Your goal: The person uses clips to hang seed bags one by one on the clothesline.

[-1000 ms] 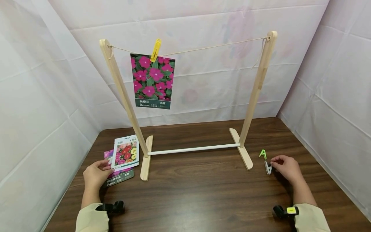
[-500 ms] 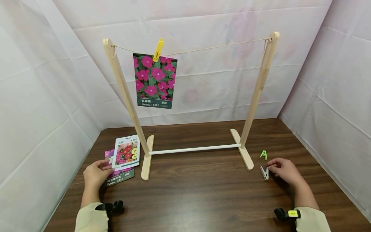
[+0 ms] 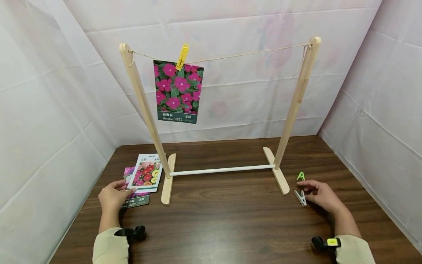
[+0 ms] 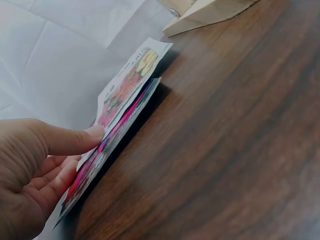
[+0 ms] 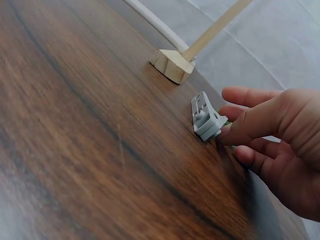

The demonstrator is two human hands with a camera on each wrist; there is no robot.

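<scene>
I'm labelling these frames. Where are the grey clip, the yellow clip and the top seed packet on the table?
grey clip point(image 5: 206, 120): right wrist view, middle of its body.
yellow clip point(image 3: 182, 56): head view, its middle, on the string.
top seed packet point(image 3: 147, 174): head view, its flower picture.

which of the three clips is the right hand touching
The grey clip on the table: the right hand has its thumb against it. The green clip lies just beyond, untouched, and the yellow clip is up on the string.
</scene>
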